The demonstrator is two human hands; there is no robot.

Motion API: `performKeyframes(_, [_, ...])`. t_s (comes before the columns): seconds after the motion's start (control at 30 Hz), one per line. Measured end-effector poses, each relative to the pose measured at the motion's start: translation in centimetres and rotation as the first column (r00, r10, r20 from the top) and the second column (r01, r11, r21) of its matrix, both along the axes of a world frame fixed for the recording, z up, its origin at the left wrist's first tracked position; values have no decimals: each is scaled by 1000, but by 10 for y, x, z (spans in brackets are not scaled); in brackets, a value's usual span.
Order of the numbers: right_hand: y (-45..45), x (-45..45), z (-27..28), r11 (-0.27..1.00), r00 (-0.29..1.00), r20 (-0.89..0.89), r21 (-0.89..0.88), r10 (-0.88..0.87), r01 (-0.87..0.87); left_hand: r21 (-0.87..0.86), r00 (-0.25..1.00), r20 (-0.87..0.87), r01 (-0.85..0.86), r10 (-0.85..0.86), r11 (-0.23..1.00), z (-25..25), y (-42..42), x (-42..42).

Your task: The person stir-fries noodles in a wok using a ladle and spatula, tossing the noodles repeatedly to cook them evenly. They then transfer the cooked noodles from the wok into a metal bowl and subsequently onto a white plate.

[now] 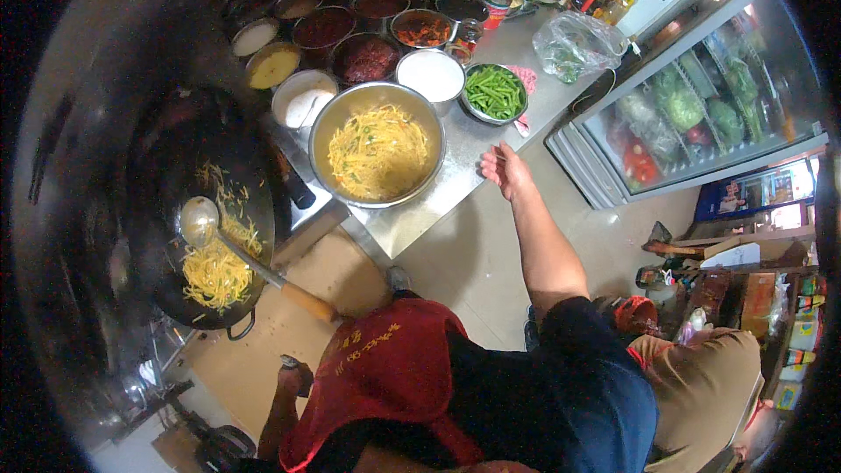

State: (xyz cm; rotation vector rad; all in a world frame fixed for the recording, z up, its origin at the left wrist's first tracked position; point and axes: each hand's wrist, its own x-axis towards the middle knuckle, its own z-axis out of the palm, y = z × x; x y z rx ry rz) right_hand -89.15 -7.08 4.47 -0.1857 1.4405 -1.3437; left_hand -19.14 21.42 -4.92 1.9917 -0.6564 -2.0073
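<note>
My right hand (504, 172) reaches out beside the steel counter, fingers apart and slightly curled, with nothing plainly in it. Just beyond it is a bowl of cut green beans (494, 93). My left hand (294, 379) is low by my red apron, closed around a small grey and dark object I cannot make out. On the counter's corner stands a large steel bowl (313, 156) of yellow shredded food (378, 154) with green bits. More of these shreds (220, 276) lie in a black wok (151, 263). A wooden-handled ladle (199, 220) rests across the wok, its handle end by the apron.
Many seasoning containers crowd behind the bowl, among them a white-filled one (430, 75). A plastic bag (578, 46) lies on the steel counter (420, 210). A glass-door fridge (696, 105) with vegetables stands at right. Another person in a tan shirt (703, 387) is behind at right.
</note>
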Motion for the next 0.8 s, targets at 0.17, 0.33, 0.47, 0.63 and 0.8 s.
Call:
performKeyframes(0.17, [-60,-13,-28,986,982,98,-39,-160,164,58,968,236,73,-84,996,8,18,-1])
performKeyframes(0.33, [-97,-35,-41,949,947,169,-116,-272,293,113,941,332,24,-61,993,18,49,-9])
performKeyframes(0.47, [-102,-73,-50,939,962,80,-209,-261,272,171,917,395,-16,-54,985,36,70,-19])
performKeyframes(0.63, [-155,-150,-57,905,938,81,-245,-338,347,332,866,483,-45,-129,942,61,52,-47])
performKeyframes(0.8, [-180,-117,-36,980,992,-49,-168,-114,104,34,936,338,-111,93,993,24,89,-21])
